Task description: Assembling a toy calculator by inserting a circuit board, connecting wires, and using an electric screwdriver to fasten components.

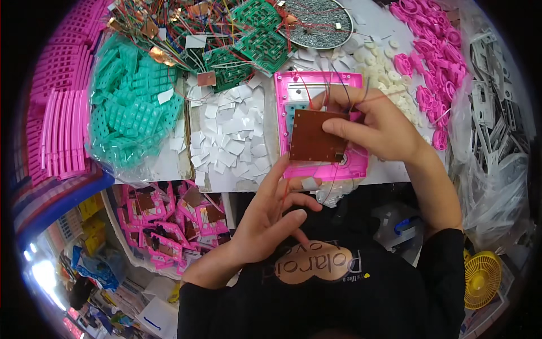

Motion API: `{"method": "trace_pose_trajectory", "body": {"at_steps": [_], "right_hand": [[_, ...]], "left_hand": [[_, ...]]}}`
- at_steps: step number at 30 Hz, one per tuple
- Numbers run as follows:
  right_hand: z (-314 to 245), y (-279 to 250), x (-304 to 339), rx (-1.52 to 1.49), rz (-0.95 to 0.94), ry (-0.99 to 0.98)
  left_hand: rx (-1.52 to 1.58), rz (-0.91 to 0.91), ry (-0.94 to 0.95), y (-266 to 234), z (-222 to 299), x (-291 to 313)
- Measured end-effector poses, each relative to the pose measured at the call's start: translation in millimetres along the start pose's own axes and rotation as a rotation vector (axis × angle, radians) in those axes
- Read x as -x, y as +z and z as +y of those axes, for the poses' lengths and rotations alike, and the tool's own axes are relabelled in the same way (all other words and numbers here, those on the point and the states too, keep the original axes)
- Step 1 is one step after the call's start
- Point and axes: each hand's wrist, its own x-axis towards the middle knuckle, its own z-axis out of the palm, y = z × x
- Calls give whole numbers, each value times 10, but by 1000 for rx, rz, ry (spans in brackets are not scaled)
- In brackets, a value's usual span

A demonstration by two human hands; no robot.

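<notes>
Brown and copper-toned, a square circuit board (312,136) is being held over a pink plastic case (354,162) lying flat at the near edge of a crowded worktable (389,31). The board is being pinched along its right edge and top by the right hand (377,127), whose fingers are closed on it, with thin red and dark wires (339,93) trailing up past the knuckles. The left hand (270,217) is being kept lower and nearer the body, fingers half curled and holding nothing that can be made out, its index fingertip touching the case's lower edge beneath the board. The board therefore lies ahead of and to the right of the left hand, and the right hand is plainly the nearer. The case's long axis is running away from the person, with a keypad window showing at its far end.

To the left, white paper squares (228,138) are being kept in a loose heap, beside a bag of teal rubber keypads (132,110). Green boards (257,34) tangled in wire are being stored at the table's far side, pink rings (432,34) to the far right. Below the table edge, a bin of finished pink units (164,223) is being filled, and a yellow fan (481,278) is seen at lower right.
</notes>
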Motion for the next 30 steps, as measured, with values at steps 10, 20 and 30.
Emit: {"method": "trace_pose_trajectory", "body": {"at_steps": [10, 20, 30], "right_hand": [[-4, 59, -295, 530, 62, -63], [-40, 41, -354, 480, 20, 78], [-158, -21, -273, -76, 17, 237]], "left_hand": [[-273, -28, 48, -63, -22, 29], [-342, -54, 58, -123, 16, 31], [-471, -115, 195, -108, 53, 15]]}}
